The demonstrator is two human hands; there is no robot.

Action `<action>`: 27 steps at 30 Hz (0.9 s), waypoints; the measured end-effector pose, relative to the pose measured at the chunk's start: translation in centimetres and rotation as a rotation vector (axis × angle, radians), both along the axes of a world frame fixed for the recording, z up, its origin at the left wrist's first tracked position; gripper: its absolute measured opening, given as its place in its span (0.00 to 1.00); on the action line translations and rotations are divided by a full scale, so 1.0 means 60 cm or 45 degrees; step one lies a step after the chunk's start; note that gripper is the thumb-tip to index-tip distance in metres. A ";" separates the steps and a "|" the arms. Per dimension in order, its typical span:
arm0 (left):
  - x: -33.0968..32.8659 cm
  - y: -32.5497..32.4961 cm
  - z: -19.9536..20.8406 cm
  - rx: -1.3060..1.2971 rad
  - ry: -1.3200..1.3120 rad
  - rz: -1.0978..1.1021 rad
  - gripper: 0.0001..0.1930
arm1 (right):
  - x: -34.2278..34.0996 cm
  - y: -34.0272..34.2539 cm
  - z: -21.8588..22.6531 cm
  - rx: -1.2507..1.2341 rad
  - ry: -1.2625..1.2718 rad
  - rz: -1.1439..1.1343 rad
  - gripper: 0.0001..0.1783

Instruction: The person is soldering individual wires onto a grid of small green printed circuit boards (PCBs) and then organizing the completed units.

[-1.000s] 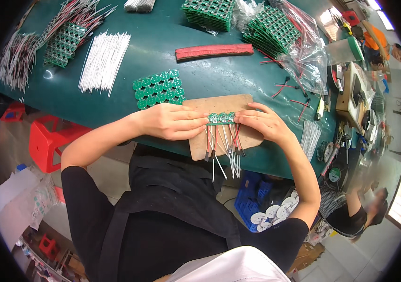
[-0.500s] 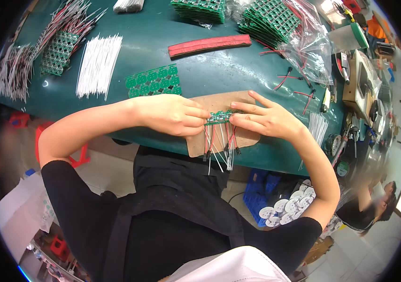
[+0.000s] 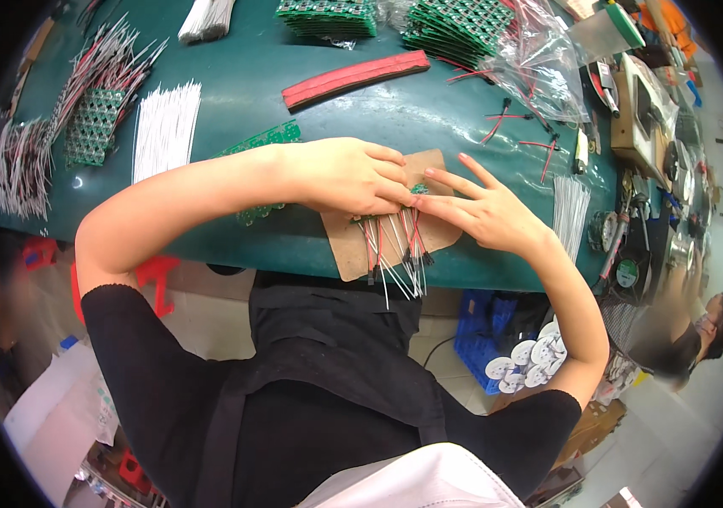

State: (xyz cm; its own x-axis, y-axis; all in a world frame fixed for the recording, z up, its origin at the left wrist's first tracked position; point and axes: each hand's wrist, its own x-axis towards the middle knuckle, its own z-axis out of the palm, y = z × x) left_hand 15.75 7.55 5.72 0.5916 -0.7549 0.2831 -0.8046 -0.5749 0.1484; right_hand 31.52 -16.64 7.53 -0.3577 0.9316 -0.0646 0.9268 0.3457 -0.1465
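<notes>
I see the left hand (image 3: 351, 178) covering a green circuit strip (image 3: 419, 190) on flat brown board (image 3: 341, 254), right hand (image 3: 487, 207) splayed at its right end; either grip, I can't tell.

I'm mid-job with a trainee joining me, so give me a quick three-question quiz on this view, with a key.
1. True or false: the wires extend from the circuit-board strip toward the person's body.
2. What colour is the board under the hands? A) blue B) brown C) white
3. Which covers more of the circuit-board strip: the left hand or the right hand?

Key: 1. True. 2. B. 3. The left hand.
</notes>
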 end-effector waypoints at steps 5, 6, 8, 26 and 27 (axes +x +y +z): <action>0.001 -0.005 0.009 0.097 -0.002 -0.024 0.19 | -0.012 -0.002 -0.021 0.270 0.626 -0.761 0.34; 0.006 -0.005 0.013 0.128 0.010 -0.030 0.19 | -0.017 -0.004 -0.030 0.212 0.799 -1.166 0.30; 0.008 -0.008 0.010 0.158 0.026 -0.035 0.19 | -0.018 0.012 -0.045 0.116 0.811 -1.300 0.24; -0.090 -0.091 -0.031 0.260 -0.132 1.092 0.34 | -0.090 0.292 -0.046 -0.113 0.710 -0.793 0.13; -0.094 -0.097 -0.038 0.197 -0.171 1.208 0.34 | -0.087 0.302 -0.045 -0.192 0.731 -0.676 0.13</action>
State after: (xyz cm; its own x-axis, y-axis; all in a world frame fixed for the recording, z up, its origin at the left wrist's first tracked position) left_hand 10.10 1.73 3.44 0.9438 -0.0154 0.3303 -0.0013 -0.9991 -0.0428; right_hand 26.29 1.47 4.85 0.1161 0.9828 -0.1437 0.7275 -0.1826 -0.6613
